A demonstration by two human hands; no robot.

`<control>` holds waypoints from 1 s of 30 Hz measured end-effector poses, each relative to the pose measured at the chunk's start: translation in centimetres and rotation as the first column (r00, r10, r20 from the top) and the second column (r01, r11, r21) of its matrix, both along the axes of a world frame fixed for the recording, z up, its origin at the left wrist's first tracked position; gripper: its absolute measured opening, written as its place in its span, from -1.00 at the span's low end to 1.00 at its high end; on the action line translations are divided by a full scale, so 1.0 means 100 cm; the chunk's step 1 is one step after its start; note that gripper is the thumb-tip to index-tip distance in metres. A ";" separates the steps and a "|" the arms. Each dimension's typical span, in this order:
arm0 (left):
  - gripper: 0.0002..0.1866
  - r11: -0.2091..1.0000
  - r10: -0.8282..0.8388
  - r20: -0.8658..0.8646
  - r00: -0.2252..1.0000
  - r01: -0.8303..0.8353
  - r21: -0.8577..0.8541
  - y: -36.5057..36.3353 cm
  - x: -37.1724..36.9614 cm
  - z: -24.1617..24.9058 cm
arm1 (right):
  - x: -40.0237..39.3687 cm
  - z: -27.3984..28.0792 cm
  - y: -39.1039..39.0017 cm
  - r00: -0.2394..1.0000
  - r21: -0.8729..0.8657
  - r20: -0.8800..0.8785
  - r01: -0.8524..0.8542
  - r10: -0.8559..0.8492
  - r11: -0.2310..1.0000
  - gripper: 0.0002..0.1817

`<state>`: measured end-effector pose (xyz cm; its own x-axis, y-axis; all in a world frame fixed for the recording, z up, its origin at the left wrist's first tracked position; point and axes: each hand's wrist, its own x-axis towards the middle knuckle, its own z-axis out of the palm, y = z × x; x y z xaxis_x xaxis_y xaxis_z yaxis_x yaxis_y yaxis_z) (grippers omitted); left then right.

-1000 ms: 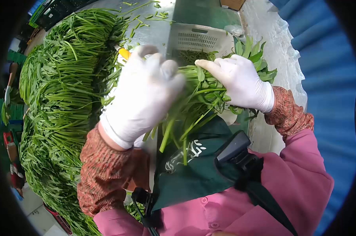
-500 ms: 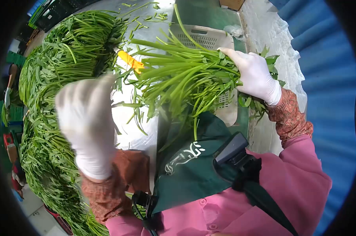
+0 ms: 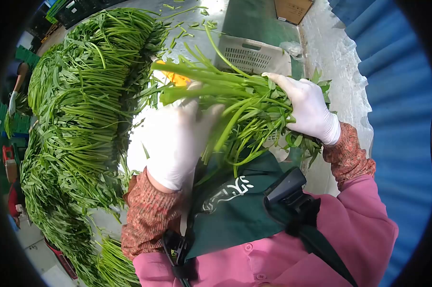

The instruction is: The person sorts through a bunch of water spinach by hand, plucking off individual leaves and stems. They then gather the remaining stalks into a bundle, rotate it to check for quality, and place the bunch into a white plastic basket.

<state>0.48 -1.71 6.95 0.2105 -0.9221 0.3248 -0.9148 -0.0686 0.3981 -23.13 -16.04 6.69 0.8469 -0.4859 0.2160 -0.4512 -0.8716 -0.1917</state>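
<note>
My right hand, in a white glove, is closed around the leafy end of a bunch of leafy greens. The pale cut stems fan out to the left. My left hand, also gloved in white, is at those stems from below, with thumb and fingers around some of them; motion blurs the fingertips. Just above it, an orange object lies on the metal table, partly hidden by stems. A large pile of the same greens covers the left side of the table.
A white slotted crate stands behind the bunch. Cut stem pieces are scattered at the back of the table. A cardboard box sits at the far right, near a blue curtain. Another person's arm shows at far left.
My left hand has swung right, from over the pile to the stems of the bunch. My right hand keeps its hold. The view has shifted slightly.
</note>
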 end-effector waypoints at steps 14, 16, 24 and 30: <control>-0.69 0.974 0.019 -0.999 0.029 0.224 0.025 -0.016 -0.009 -0.012 | 0.006 0.002 0.006 0.999 -0.052 0.041 -0.002 0.005 0.999 -0.14; -0.69 0.982 0.027 -1.000 -0.007 0.188 0.025 -0.017 -0.011 -0.016 | 0.006 0.005 0.006 1.000 -0.029 0.017 0.011 -0.010 1.000 -0.20; -0.71 0.987 -0.005 -0.980 -0.197 0.155 -0.036 -0.019 -0.012 -0.028 | 0.008 0.000 0.007 0.997 -0.098 0.074 -0.022 0.030 0.995 -0.22; -0.76 0.999 0.042 -0.981 -0.190 0.039 0.035 -0.013 -0.017 -0.031 | 0.010 -0.003 0.009 0.996 -0.126 0.075 -0.036 0.045 0.991 -0.24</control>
